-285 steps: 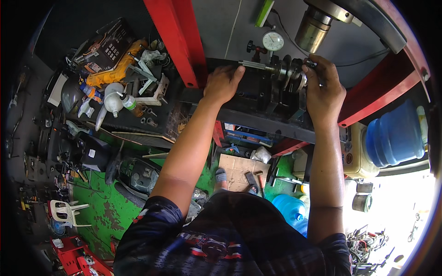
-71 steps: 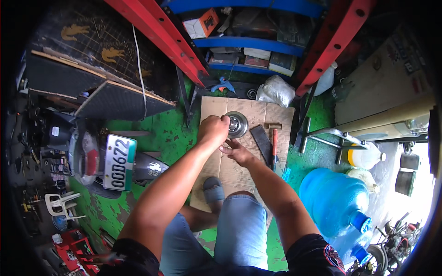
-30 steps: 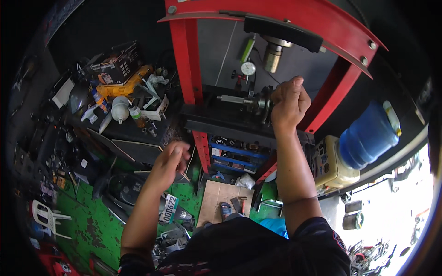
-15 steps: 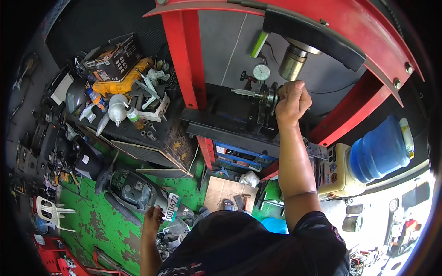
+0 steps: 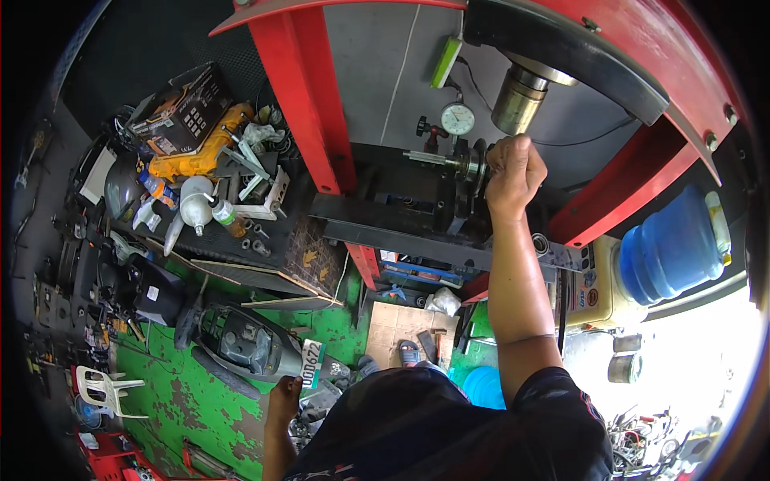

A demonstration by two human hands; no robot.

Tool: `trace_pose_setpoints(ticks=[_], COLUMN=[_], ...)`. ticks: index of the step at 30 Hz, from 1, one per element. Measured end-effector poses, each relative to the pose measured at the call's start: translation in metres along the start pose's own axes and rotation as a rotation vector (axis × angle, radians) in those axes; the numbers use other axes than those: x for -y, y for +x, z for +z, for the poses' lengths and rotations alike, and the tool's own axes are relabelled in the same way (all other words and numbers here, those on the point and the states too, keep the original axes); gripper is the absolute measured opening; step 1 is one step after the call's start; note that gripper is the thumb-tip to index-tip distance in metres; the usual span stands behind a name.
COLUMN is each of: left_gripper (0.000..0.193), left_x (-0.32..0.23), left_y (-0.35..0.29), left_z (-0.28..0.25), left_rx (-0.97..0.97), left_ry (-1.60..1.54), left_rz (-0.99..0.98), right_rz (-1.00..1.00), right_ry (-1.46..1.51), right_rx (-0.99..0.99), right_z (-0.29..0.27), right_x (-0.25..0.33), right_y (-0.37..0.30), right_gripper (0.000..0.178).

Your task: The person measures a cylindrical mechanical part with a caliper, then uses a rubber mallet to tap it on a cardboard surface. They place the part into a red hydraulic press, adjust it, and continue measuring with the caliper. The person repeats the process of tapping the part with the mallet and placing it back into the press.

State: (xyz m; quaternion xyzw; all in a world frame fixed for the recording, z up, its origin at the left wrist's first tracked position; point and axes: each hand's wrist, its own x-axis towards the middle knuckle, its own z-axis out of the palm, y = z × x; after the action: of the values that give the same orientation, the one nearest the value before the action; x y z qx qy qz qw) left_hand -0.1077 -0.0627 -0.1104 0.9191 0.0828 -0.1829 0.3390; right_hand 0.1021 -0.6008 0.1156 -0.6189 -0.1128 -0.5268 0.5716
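A crankshaft (image 5: 469,166) with a thin bright shaft at its left and round discs at its right lies across a dark stand (image 5: 454,210) on the press bed. My right hand (image 5: 514,178) is raised to its right end, fingers curled closed around that end, which they hide. Just left of the hand, a dial gauge (image 5: 458,119) with a white face stands on a holder with a red body (image 5: 435,133). Low at my left side hangs my left hand (image 5: 285,398), its fingers curled in and nothing visible in them, in front of a licence plate (image 5: 313,365).
A red press frame (image 5: 301,96) surrounds the stand, its metal ram (image 5: 520,100) just above my right hand. Left stands a cluttered bench (image 5: 277,248); below it is a motorcycle (image 5: 249,341). A blue water jug (image 5: 670,248) is at the right.
The view has shifted slightly. My right hand stays at the crankshaft's end, its fingers turned a little. My left hand has moved slightly right and down, its fingers more curled.
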Motion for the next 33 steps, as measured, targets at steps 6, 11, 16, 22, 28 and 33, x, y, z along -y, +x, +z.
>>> trace_pose_setpoints(ticks=[6, 11, 16, 22, 28, 33], left_gripper=[0.043, 0.044, 0.047, 0.047, 0.045, 0.049], left_x=[0.013, 0.037, 0.059, 0.070, 0.064, 0.090], left_y=[0.007, 0.018, 0.028, 0.028, 0.026, 0.031], left_z=[0.006, 0.016, 0.025, 0.025, 0.021, 0.028], left_rx=[0.014, 0.023, -0.021, 0.021, 0.047, 0.031], left_ry=[0.058, 0.033, 0.050, 0.059, 0.021, 0.050], left_rz=[0.035, 0.022, 0.078, 0.057, -0.057, 0.041], right_rz=[-0.009, -0.286, -0.207, -0.226, -0.338, -0.282], right_ry=[-0.262, -0.636, -0.814, -0.943, -0.808, -0.900], right_rx=[0.215, 0.136, 0.227, 0.314, 0.095, 0.140], right_z=[-0.023, -0.025, -0.030, -0.036, -0.030, -0.033], right_x=[0.028, 0.037, 0.034, 0.045, 0.053, 0.039], right_y=[-0.006, -0.014, -0.011, -0.016, -0.017, -0.019], right_gripper=[0.020, 0.029, 0.030, 0.034, 0.035, 0.031])
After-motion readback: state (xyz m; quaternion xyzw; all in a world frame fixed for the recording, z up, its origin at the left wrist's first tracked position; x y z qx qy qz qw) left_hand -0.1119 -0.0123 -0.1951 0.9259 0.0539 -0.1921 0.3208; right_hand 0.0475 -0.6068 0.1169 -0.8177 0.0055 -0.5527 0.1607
